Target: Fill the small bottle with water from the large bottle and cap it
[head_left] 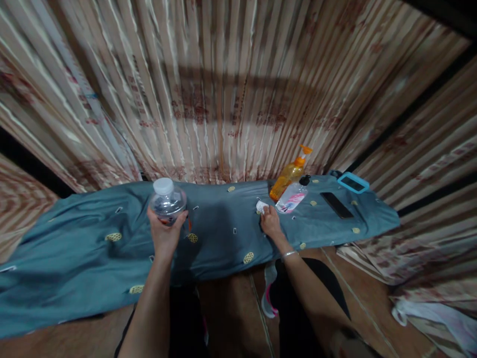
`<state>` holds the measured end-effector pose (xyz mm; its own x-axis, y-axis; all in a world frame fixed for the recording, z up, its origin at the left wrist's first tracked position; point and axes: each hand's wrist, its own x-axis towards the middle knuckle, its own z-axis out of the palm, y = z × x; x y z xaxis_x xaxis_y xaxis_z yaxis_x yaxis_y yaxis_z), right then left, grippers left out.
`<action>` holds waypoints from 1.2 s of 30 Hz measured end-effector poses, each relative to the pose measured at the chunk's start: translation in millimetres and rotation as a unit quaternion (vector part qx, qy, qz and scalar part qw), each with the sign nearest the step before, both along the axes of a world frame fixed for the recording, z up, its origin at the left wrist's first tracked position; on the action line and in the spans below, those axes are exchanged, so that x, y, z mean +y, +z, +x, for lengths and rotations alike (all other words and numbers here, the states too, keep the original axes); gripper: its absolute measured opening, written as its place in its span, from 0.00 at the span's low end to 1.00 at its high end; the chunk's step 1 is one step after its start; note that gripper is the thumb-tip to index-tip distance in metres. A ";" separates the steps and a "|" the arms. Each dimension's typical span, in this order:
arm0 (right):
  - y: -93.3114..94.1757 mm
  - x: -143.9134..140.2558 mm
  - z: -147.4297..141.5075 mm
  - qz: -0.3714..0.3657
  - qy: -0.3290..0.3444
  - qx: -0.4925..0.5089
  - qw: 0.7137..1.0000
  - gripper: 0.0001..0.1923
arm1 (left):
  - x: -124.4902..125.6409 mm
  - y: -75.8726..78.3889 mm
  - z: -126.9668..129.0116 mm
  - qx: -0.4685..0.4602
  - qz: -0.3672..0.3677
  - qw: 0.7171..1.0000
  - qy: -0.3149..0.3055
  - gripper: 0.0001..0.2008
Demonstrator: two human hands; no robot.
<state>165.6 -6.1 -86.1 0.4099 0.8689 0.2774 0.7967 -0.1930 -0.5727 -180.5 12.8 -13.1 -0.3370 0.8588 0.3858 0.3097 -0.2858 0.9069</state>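
My left hand (pixel 166 232) is wrapped round a clear plastic jar (pixel 168 203) with a white lid, upright on the left part of the cloth-covered surface. My right hand (pixel 271 222) is closed on a small white crumpled piece (pixel 261 207), perhaps tissue or cloth; its exact kind does not show. Just beyond that hand stands a clear bottle (pixel 291 197) with a black cap and a pink label. Behind it is an orange pump bottle (pixel 287 180). Both bottles look tilted in this view.
A dark grey-green cloth (pixel 219 223) with yellow patterns covers the long narrow surface. At the right lie a black phone (pixel 337 205) and a blue-framed device (pixel 353 183). A pleated curtain (pixel 223 99) hangs close behind. Tiled floor (pixel 238 308) and my legs are below.
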 end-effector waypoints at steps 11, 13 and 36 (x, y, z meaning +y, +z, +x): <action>-2.7 56.9 -155.9 0.034 0.244 -0.016 0.969 0.22 | 0.9 14.7 2.0 -0.002 -0.093 0.993 0.067 0.44; -5.9 22.1 -181.0 0.030 0.335 -0.027 0.941 0.23 | 1.8 12.2 1.9 -0.006 -0.082 0.995 0.063 0.43; -7.5 -77.4 -142.8 -0.015 0.362 -0.044 0.931 0.22 | 0.9 6.5 1.1 -0.006 -0.060 0.996 0.061 0.42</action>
